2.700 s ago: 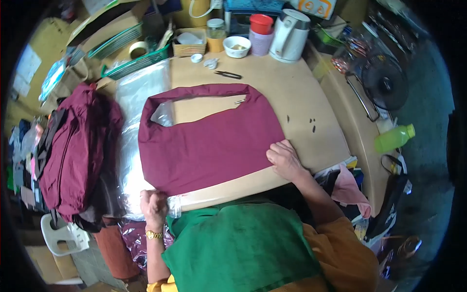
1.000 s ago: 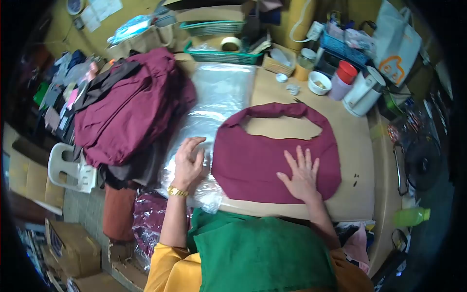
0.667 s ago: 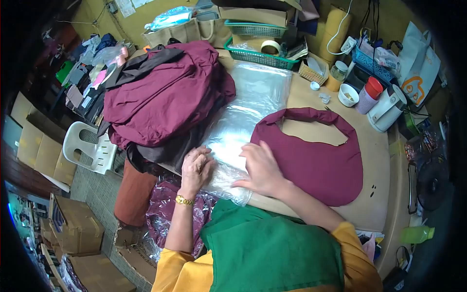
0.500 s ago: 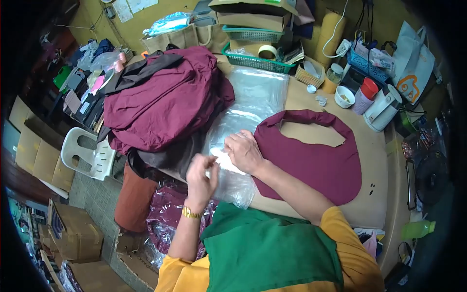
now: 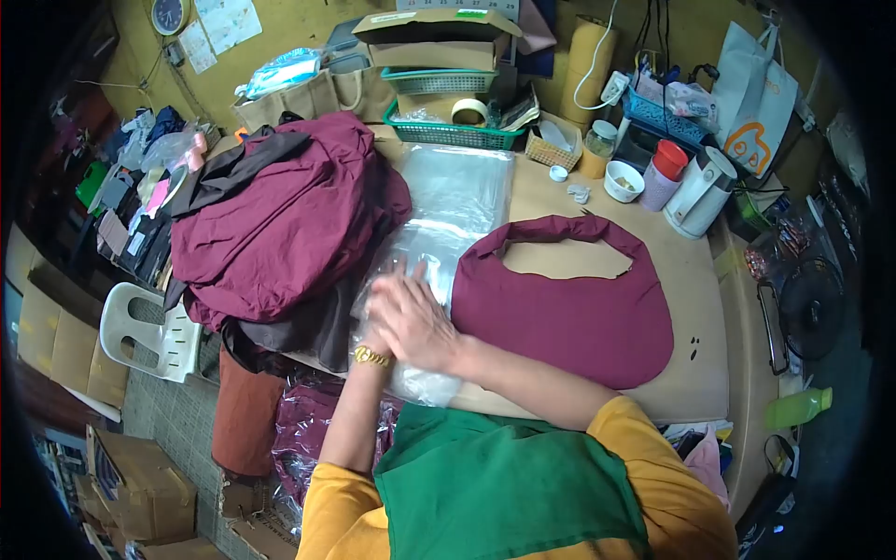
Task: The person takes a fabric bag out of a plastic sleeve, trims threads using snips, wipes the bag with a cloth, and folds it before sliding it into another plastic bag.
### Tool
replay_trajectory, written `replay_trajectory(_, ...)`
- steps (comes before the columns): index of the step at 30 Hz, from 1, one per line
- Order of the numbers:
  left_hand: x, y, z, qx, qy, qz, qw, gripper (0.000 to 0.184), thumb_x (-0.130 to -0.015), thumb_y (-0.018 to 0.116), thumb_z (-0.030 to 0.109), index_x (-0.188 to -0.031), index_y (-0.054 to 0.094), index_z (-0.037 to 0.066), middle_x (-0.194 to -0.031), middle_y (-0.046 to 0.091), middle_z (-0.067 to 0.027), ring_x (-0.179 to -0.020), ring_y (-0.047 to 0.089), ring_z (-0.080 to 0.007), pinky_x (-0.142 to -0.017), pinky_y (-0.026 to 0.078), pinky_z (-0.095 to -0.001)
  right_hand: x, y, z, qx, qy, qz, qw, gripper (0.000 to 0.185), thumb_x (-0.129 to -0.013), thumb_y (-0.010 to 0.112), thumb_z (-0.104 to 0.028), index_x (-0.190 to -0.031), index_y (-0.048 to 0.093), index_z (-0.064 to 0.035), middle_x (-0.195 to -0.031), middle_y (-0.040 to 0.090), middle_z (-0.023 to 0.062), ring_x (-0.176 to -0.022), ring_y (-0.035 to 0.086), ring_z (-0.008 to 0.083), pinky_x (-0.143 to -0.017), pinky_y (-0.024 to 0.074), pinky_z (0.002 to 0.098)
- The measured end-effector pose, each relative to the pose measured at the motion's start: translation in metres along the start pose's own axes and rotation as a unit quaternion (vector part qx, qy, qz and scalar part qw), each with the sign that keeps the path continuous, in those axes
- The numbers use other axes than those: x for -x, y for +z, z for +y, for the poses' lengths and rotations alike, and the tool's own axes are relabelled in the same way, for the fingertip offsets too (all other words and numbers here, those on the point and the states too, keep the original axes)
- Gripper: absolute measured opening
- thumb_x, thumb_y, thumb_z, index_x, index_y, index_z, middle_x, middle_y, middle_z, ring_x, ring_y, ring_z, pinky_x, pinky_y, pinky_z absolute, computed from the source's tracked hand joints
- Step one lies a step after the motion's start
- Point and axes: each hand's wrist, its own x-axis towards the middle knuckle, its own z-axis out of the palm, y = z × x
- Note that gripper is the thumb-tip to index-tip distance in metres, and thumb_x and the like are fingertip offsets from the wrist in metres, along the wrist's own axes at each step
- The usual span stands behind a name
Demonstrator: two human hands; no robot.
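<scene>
My right hand (image 5: 415, 325) lies across my left hand (image 5: 375, 338), its fingers stretched out to the left. A gold watch (image 5: 372, 356) circles my left wrist; that hand's fingers are mostly covered and blurred. Both hands are over a stack of clear plastic bags (image 5: 457, 191) that runs down the table. Just right of them, a maroon cloth shoulder bag (image 5: 569, 317) lies flat, its handle loop (image 5: 560, 227) toward the back. To the left, a heap of maroon cloth (image 5: 280, 210) with dark cloth (image 5: 299, 331) beneath it rises beside the plastic.
Green baskets (image 5: 457, 136) with a cardboard box (image 5: 434, 42) above stand at the back. A jar (image 5: 599, 145), a white bowl (image 5: 623, 182), cups (image 5: 663, 177) and a white kettle (image 5: 705, 191) line the back right. A white plastic chair (image 5: 149, 331) is at left.
My hands were apart, the right one bunched over the plastic and the left one raised. Now they have come together, right over left, lower and nearer me. The view has shifted slightly.
</scene>
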Motion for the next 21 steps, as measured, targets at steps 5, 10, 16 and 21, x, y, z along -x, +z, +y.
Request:
replay_trajectory(5, 0.016, -0.062, 0.027, 0.003, 0.009, -0.145, 0.989, 0.073, -0.087, 0.057, 0.041, -0.153, 0.032, 0.021, -0.159, 0.024, -0.0198, -0.143, 0.025, -0.0463, -0.108, 0.02, -0.0711, 0.068, -0.028, -0.023, -0.066, -0.017, -0.092, 0.993, 0.023, -0.074, 0.069, -0.011, -0.095, 0.061, -0.0059, -0.11, 0.055, 0.0119, -0.103, 0.054, 0.0303, -0.087, 0.0432, 0.043)
replay_trajectory(10, 0.003, -0.041, 0.029, -0.035, -0.035, -0.11, 0.993, 0.068, -0.09, 0.052, 0.055, -0.152, 0.033, 0.034, -0.158, 0.025, -0.0183, -0.144, 0.022, -0.0443, -0.106, 0.022, -0.0731, 0.083, -0.031, -0.014, -0.083, -0.011, -0.131, 0.988, 0.014, -0.076, 0.066, -0.01, -0.089, 0.061, -0.0065, -0.104, 0.054, 0.0113, -0.102, 0.054, 0.0289, -0.085, 0.0441, 0.04)
replay_trajectory(16, -0.023, -0.024, 0.011, 0.022, -0.025, -0.111, 0.993, 0.067, -0.088, 0.056, 0.054, -0.149, 0.038, 0.034, -0.156, 0.028, -0.0179, -0.144, 0.023, -0.0438, -0.106, 0.02, -0.074, 0.073, -0.03, -0.019, -0.096, -0.03, -0.129, 0.987, 0.016, -0.076, 0.066, -0.009, -0.09, 0.059, -0.0068, -0.098, 0.055, 0.0104, -0.096, 0.056, 0.0272, -0.082, 0.0441, 0.0392)
replay_trajectory(21, -0.025, -0.076, -0.017, 0.282, -0.068, -0.287, 0.913, 0.057, -0.091, 0.058, 0.024, -0.146, 0.045, 0.017, -0.155, 0.032, -0.0188, -0.141, 0.03, -0.0427, -0.114, 0.029, -0.0495, 0.087, -0.051, -0.028, -0.144, -0.016, -0.177, 0.974, 0.016, -0.077, 0.067, -0.007, -0.091, 0.058, -0.0076, -0.092, 0.057, 0.0081, -0.09, 0.058, 0.0259, -0.08, 0.0445, 0.039)
